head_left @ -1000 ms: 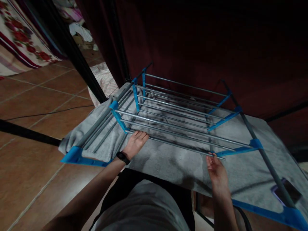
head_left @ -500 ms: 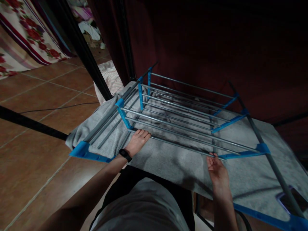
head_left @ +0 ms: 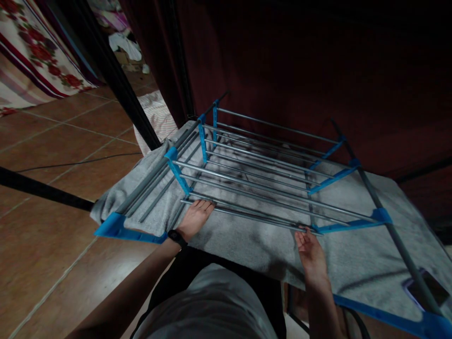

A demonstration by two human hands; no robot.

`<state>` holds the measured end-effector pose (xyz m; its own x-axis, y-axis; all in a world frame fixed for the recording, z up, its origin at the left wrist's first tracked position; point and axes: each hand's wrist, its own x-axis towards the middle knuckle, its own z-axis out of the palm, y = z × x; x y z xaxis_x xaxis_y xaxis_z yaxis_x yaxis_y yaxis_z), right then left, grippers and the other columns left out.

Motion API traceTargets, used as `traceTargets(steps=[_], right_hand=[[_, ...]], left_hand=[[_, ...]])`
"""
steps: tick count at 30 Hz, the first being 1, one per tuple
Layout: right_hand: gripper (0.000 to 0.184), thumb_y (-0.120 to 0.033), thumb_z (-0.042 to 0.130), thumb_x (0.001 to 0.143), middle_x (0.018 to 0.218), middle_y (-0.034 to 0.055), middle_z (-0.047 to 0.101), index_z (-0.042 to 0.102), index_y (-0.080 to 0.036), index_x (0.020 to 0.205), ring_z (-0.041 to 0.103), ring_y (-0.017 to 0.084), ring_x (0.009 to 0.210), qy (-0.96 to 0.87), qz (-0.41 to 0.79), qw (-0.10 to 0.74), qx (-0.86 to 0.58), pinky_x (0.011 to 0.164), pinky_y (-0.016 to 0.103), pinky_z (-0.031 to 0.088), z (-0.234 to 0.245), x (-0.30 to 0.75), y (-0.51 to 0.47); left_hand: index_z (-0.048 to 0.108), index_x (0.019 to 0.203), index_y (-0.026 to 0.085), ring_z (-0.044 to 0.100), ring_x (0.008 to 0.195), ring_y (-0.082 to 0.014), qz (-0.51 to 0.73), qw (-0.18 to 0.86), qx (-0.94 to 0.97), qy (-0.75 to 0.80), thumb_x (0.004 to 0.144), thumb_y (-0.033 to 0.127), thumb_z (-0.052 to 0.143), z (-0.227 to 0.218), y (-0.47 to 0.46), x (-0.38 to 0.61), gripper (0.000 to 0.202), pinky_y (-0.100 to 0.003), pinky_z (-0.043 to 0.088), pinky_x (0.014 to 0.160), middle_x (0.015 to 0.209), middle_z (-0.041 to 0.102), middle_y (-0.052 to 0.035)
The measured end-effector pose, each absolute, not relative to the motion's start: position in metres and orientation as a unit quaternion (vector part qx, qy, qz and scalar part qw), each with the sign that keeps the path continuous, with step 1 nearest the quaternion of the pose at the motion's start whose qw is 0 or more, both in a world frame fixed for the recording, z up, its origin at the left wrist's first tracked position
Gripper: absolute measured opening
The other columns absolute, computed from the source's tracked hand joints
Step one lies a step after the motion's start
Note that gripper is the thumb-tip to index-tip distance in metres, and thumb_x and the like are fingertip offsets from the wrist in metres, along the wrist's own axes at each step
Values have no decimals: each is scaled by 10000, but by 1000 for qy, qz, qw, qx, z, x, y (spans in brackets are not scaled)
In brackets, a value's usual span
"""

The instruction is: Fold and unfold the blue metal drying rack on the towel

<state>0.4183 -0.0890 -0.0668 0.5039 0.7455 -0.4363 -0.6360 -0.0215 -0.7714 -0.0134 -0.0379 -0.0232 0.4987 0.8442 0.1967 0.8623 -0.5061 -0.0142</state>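
Note:
A partly assembled metal rack (head_left: 390, 216) with grey tubes and blue plastic brackets stands on a grey cloth. My left hand (head_left: 196, 219), with a black band at the wrist, is closed over a thin metal rod (head_left: 254, 218) near its left end. Near the other end, the fingers of my right hand (head_left: 311, 254) pinch the same rod, palm turned up. The rod lies just in front of the rack's lowest front bar and almost parallel to it. A blue bracket (head_left: 179, 176) is just beyond my left hand; another blue bracket (head_left: 353, 227) extends right of my right fingers.
The grey cloth (head_left: 247, 242) covers the surface beneath the rack. A phone (head_left: 425, 288) lies at the right, partly behind a grey tube. Black frame poles (head_left: 120, 80) stand at the left, and a dark red curtain (head_left: 282, 61) hangs behind. A cable (head_left: 77, 161) crosses the tiled floor.
Both hands have shifted slightly left with the rod. A gap now shows between the rod and the rack's front bar, where one line appeared before.

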Motion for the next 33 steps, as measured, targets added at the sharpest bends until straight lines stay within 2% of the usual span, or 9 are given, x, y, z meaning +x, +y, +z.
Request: traceTargets(steps=[10,14,18,23,29,33], right_hand=[[157,-266,767,703,839,-30,698,656,-238,811,688,131,893,-102,492,664,-553,917,292,569,-91,420,-103],[146,-271,741,693,929,0,704,641,-234,793,686,170,963,-123,486,655,-566,942,338,559,-94,419,-105],[159,-226,733,685,1008,12,712,663,-243,826,659,187,1066,-131,482,664,-556,1021,389,509,-91,415,-107],[215,-237,739,689,1040,12,713,678,-235,895,642,179,1117,-128,489,661,-554,1069,383,464,-89,413,-109],[144,-280,727,730,1051,33,707,657,-237,848,655,200,1092,-161,471,653,-571,1066,444,471,-93,415,-111],[175,-332,754,744,928,10,698,644,-221,821,675,181,1001,-135,473,663,-565,1063,429,474,-96,415,-111]], left_hand=[[640,1154,131,600,948,-257,-111,51,-863,-490,928,75,459,-43,-41,-15,295,-406,442,888,1020,659,-119],[634,1165,134,598,953,-256,-120,41,-863,-490,931,90,458,-47,-42,-15,297,-402,437,911,1024,661,-117],[608,1253,140,589,1051,-256,-128,27,-864,-487,922,67,443,-53,-44,-12,377,-405,426,987,1135,654,-123],[538,1373,121,565,1134,-250,-134,21,-871,-472,929,43,399,-58,-46,-8,472,-409,431,1026,1262,623,-134],[529,1384,144,582,1129,-236,-156,-13,-872,-463,962,105,405,-57,-46,-5,441,-418,448,1027,1251,637,-132],[568,1325,158,595,1099,-219,-196,-20,-863,-466,997,177,414,-58,-47,2,363,-409,428,1042,1218,653,-110]])
